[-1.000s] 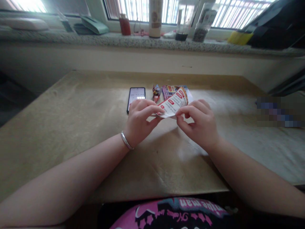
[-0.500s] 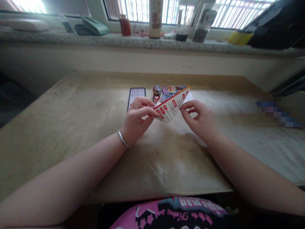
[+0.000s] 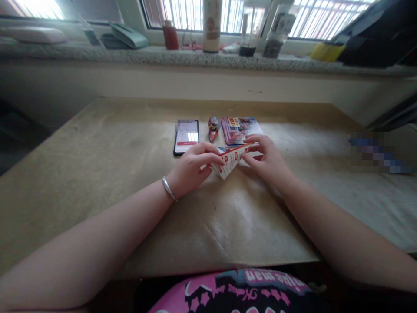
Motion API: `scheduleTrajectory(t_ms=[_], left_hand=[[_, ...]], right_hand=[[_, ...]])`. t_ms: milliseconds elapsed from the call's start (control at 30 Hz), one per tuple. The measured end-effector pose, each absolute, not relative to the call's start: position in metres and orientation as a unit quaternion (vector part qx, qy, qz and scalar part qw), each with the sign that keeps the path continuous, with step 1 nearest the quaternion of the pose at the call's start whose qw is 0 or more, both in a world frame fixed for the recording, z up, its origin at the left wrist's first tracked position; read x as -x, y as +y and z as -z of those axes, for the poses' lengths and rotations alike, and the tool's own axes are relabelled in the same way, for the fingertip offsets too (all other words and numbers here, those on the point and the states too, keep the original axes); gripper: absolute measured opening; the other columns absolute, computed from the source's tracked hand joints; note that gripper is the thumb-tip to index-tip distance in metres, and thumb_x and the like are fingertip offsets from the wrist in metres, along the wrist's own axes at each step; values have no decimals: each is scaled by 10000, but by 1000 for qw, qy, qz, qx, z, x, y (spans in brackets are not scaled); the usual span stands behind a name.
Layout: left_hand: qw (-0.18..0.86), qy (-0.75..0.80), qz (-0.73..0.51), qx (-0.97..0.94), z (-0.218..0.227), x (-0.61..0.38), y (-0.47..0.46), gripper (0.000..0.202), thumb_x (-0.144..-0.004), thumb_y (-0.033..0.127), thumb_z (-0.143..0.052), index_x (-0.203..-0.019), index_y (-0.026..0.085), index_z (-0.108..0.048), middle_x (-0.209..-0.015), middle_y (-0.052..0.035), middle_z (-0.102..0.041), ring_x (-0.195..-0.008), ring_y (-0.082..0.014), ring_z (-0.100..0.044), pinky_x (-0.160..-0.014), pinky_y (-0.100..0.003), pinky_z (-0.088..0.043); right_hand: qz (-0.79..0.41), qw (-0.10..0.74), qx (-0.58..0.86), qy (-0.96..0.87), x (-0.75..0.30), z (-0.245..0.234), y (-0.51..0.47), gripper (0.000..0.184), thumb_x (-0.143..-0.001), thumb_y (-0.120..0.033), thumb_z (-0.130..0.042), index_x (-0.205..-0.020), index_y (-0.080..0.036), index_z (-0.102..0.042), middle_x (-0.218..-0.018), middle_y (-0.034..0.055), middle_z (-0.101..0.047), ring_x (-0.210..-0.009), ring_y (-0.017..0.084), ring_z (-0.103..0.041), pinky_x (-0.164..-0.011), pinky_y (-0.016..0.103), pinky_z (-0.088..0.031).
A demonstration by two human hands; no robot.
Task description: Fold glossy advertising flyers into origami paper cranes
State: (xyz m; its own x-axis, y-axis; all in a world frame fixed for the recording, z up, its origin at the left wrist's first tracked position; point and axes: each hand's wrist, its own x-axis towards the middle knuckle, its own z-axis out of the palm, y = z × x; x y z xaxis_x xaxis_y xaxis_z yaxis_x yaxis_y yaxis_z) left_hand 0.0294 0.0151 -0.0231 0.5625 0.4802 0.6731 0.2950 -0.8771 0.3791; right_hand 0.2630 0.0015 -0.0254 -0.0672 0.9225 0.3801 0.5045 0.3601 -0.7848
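A folded printed paper [image 3: 229,160], white with red marks, forms a downward-pointing triangle low over the brown table [image 3: 97,174]. My left hand [image 3: 192,167], a silver bracelet on its wrist, pinches the paper's left corner. The fingers of my right hand [image 3: 265,158] are closed on the paper's right corner. Both hands rest near the table's middle. Just behind them lie a stack of printed leaflets [image 3: 240,129], a small folded paper figure [image 3: 213,128] and a phone [image 3: 186,136] with a lit screen.
A stone window sill [image 3: 195,56] runs along the back with a red cup [image 3: 170,34], a tall bottle [image 3: 212,24], jars and a green case [image 3: 128,34]. Dark objects stand at the far right. A blurred patch covers something on the table's right side.
The paper has been folded from a curved sheet into a flat triangle and lowered toward the table. Both hands have moved down with it, uncovering the leaflets behind.
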Motion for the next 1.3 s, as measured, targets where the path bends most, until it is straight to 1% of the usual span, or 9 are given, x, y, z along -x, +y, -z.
scheduleTrajectory(t_ms=[133, 233, 333, 400, 467, 667, 867, 1067, 1300], left_hand=[[142, 241, -402, -872, 27, -28, 17, 374, -752, 33, -578, -1090, 191, -601, -1040, -56, -614, -958, -151, -576, -870, -317, -502], [166, 257, -400, -864, 27, -29, 17, 394, -775, 105, -605, -1160, 184, -569, -1048, -58, -628, -943, -146, -584, -867, -309, -499], [178, 274, -385, -863, 21, -28, 15, 314, -821, 69, -437, -1032, 180, -641, -1014, -52, -647, -962, -146, -588, -893, -324, -481], [195, 285, -375, -860, 16, -27, 13, 309, -828, 93, -392, -913, 174, -678, -983, -48, -664, -958, -155, -594, -900, -337, -473], [198, 308, -360, -858, 12, -25, 11, 322, -847, 146, -372, -881, 171, -691, -948, -44, -679, -935, -168, -595, -899, -360, -461], [63, 356, -296, -884, 10, -27, 8, 226, -854, 279, -502, -846, 185, -707, -913, -41, -698, -911, -195, -581, -907, -387, -427], [-92, 318, -233, -914, 13, -30, -1, 191, -876, 372, -555, -891, 240, -692, -1005, -11, -691, -1101, -244, -516, -1004, -455, -348], [-186, 286, -188, -921, 9, -35, -9, 190, -935, 259, -482, -872, 230, -659, -965, 11, -695, -1027, -182, -567, -970, -390, -354], [-169, 246, -172, -939, 13, -37, -5, 214, -956, 197, -436, -956, 207, -649, -931, -10, -707, -932, -149, -618, -896, -331, -404]], right_hand=[[-203, 430, 512, -715, -266, 21, 2, 111, -734, -253, -633, -836, -212, -614, -1149, 87, -557, -1060, 232, -570, -587, 273, -559], [-201, 427, 506, -722, -269, 18, 2, 55, -746, -247, -621, -782, -206, -626, -1141, 92, -568, -1052, 224, -577, -609, 283, -571], [-189, 418, 495, -738, -274, 17, 4, 30, -753, -233, -612, -760, -207, -627, -1134, 88, -574, -1023, 213, -592, -654, 306, -580], [-168, 405, 486, -756, -278, 17, 6, 32, -755, -219, -605, -757, -209, -635, -1129, 86, -578, -1007, 211, -600, -682, 327, -580], [-138, 386, 479, -776, -284, 16, 8, 42, -750, -206, -606, -755, -211, -647, -1130, 89, -582, -1004, 220, -603, -703, 351, -575], [-68, 296, 425, -852, -301, 17, 16, 63, -743, -179, -619, -721, -208, -670, -1199, 104, -576, -1089, 257, -580, -943, 454, -484], [-50, 227, 409, -883, -306, 21, 17, 104, -756, -162, -593, -745, -221, -678, -1274, 86, -559, -1163, 253, -547, -990, 435, -446], [-87, 185, 389, -898, -305, 24, 19, 154, -736, -135, -588, -807, -230, -686, -1253, 69, -591, -1117, 232, -579, -963, 388, -461], [-59, 180, 411, -892, -295, 17, 8, 160, -732, -138, -603, -799, -248, -699, -1283, 51, -576, -1225, 273, -490, -1033, 480, -387]])
